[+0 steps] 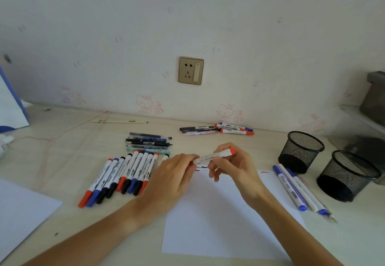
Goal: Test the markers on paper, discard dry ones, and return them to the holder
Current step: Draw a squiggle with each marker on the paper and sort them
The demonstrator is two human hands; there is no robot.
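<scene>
At the frame's centre, above the top edge of the paper [220, 219], the right hand [235, 167] grips a red marker [214, 156] while the left hand [175, 174] pinches its cap end; judged uncapping or recapping, next a scribble or the 2 mesh holders [301, 151] at right

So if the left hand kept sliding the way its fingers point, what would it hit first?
Probably the red marker that both hands hold over the paper; the left hand already pinches its near end. Depth beyond is unclear.
</scene>
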